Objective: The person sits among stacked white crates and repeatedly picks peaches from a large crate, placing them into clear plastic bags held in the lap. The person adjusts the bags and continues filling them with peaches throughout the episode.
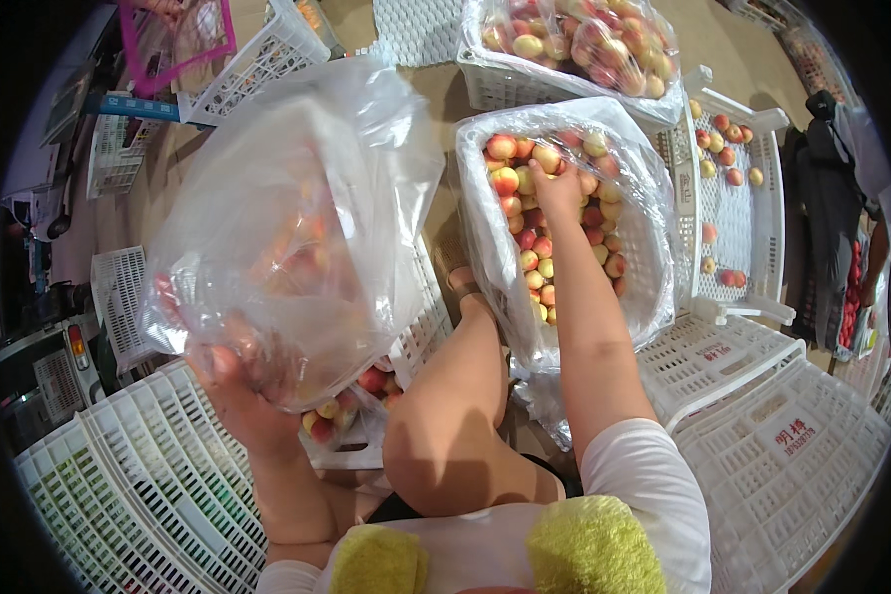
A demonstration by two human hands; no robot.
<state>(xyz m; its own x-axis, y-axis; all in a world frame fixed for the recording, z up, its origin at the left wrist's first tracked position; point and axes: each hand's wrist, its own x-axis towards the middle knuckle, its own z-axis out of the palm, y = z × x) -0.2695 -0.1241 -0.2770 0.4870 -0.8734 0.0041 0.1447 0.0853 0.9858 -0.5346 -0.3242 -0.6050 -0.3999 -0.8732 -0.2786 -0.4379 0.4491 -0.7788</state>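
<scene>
With my left hand (241,386) I hold the lower edge of a clear plastic bag (267,223), raised at the left; red and yellow fruit shows blurred through it. More nectarine-like fruit (373,379) lies in a white plastic crate (422,327) under the bag. My right hand (560,194) reaches into a second white crate lined with clear plastic (650,230), its fingers at a yellow and red fruit (546,158) near the far end. Whether it grips that fruit cannot be told. Several rows of like fruit (542,247) lie below it in this crate.
A bagged crate of fruit (616,44) stands beyond. At the right, a white crate (768,200) holds scattered fruit on netted foam. White crates (787,445) flank me at right and left (141,475). Another person's hand (165,9) shows top left, and a person in dark trousers (831,223) stands far right.
</scene>
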